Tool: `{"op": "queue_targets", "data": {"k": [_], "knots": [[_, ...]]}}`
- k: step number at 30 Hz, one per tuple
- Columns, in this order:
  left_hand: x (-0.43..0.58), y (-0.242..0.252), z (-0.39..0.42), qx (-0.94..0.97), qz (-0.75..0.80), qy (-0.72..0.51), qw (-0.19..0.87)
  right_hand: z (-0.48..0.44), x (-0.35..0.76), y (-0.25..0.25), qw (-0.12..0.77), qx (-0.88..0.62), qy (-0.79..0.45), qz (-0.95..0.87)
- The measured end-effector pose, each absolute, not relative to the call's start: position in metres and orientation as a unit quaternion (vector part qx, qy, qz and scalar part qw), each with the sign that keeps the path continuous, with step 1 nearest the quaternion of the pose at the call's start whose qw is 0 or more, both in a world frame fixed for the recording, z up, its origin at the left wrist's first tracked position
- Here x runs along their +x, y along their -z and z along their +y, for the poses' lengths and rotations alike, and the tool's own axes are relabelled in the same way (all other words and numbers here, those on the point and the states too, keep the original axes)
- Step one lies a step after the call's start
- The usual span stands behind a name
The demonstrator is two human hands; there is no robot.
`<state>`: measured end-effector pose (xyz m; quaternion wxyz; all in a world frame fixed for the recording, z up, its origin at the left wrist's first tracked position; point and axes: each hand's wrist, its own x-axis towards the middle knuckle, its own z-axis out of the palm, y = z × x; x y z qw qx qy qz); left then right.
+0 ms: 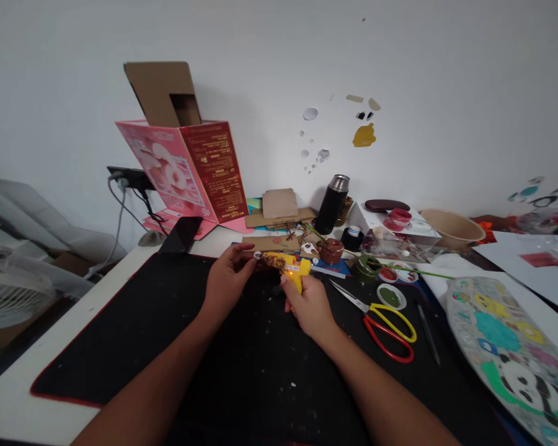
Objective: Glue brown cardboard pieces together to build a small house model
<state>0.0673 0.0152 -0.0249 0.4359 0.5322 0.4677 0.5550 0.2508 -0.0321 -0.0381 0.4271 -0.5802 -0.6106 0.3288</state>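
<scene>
My right hand [310, 305] is wrapped round the handle of a yellow hot glue gun [298, 266], above a black desk mat [255, 371]. A small orange light glows on the gun's body, and its front part is stained brown. The nozzle points left, at the fingers of my left hand [229, 277]. These fingers are pinched together around something small by the nozzle tip, which I cannot make out. To the right of my right hand lie scissors [390, 331] with one yellow and one red handle loop.
A black phone [181, 235] and a pink-and-red box [190, 170] are at the back left. Behind my hands stand a black thermos [332, 204], a brown paint jar [331, 250] and a green one [366, 267]. A painted panda board [511, 353] and a pen [428, 334] lie on the right.
</scene>
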Motion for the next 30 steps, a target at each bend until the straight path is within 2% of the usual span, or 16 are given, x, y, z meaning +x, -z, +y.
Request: {"op": "queue_targets", "data": {"k": [30], "knots": [[0.064,0.0254,0.016,0.54,0.48,-0.563,0.402,-0.0322,0.2509,0.0327,0.413,-0.588,-0.326,-0.614]]}}
